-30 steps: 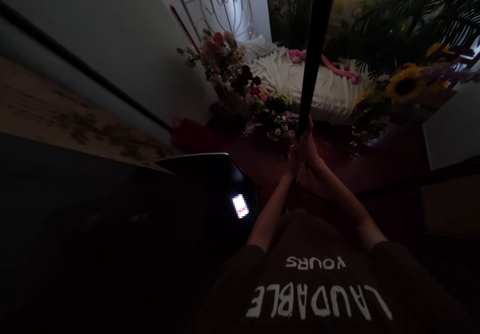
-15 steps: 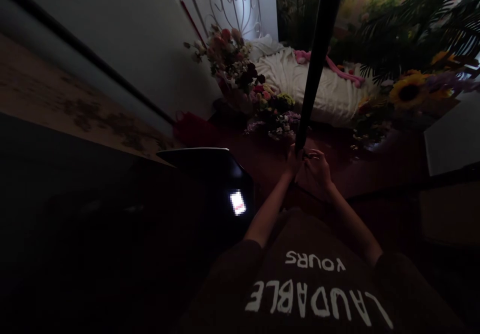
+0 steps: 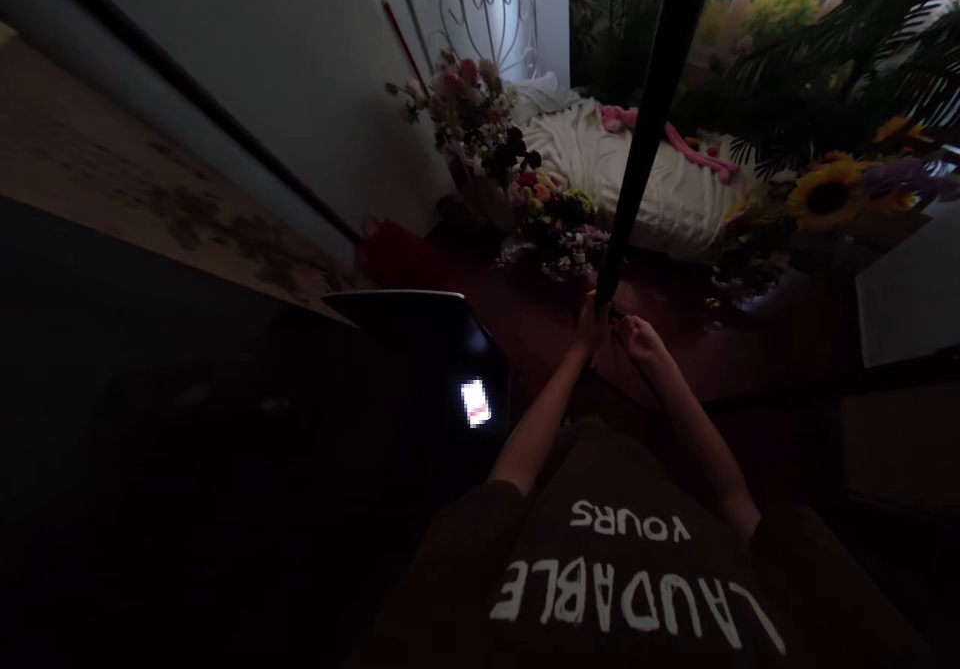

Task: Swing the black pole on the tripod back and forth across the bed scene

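Observation:
A black upright pole (image 3: pixel 656 119), like that of a light stand, rises in front of me and leans toward the upper right. Around its lower part my left hand (image 3: pixel 592 325) is closed. My right hand (image 3: pixel 637 337) is just to the right of the pole, its fingers bent and pinched together beside a small dark part (image 3: pixel 615 316) that sticks out from the pole. Whether the fingers hold that part is too dark to make out. Thin dark legs or rods show faintly below the hands.
Left of me stands a dark panel (image 3: pixel 420 329) with a bright patch. Artificial flowers (image 3: pixel 480 109) flank a bed with a white cover (image 3: pixel 577 144) and pink plush toy (image 3: pixel 701 156). Sunflowers (image 3: pixel 825 192) stand right. Another dark pole (image 3: pixel 187 99) crosses the left.
My right hand has turned, its fingers curling in tighter beside the pole. The left hand keeps its grip. The view has shifted slightly, so the background sits a little further right.

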`<act>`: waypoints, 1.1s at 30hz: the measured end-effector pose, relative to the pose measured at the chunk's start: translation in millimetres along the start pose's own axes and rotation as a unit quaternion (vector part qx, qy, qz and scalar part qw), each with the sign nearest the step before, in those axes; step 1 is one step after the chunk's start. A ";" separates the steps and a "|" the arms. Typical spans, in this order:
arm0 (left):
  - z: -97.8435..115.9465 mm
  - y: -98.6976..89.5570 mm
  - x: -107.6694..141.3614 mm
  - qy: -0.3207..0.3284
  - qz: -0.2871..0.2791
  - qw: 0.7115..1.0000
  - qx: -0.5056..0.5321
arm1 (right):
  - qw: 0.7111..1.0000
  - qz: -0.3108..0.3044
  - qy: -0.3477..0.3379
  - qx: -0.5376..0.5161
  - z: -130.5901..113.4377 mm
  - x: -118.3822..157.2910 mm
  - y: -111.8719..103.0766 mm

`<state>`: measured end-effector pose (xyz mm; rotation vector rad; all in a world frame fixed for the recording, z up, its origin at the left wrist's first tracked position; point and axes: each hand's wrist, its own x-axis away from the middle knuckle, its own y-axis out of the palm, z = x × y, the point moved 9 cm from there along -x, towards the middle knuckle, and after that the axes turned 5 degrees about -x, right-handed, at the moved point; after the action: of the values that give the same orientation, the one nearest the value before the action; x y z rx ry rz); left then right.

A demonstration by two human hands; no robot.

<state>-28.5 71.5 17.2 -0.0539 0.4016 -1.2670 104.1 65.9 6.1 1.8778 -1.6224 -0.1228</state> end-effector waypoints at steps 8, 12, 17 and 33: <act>-2.6 0.2 0.5 -0.006 0.011 1.000 0.016 | 0.945 -0.068 0.157 -0.278 16.7 11.9 15.4; 0.7 -1.2 3.8 -0.029 0.008 0.999 0.022 | 0.948 -0.032 0.156 -0.277 19.9 14.9 19.0; -9.6 -8.5 38.0 -0.050 0.089 0.995 -0.017 | 0.943 0.042 0.165 -0.287 19.7 36.9 2.7; 52.3 177.1 109.6 0.033 -0.326 0.943 0.051 | 0.871 0.376 -0.080 -0.306 -30.2 246.5 -204.6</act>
<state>176.8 14.2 -8.9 -0.0581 0.3874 -1.9476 349.9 -141.6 5.4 0.7061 -2.0073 -0.4063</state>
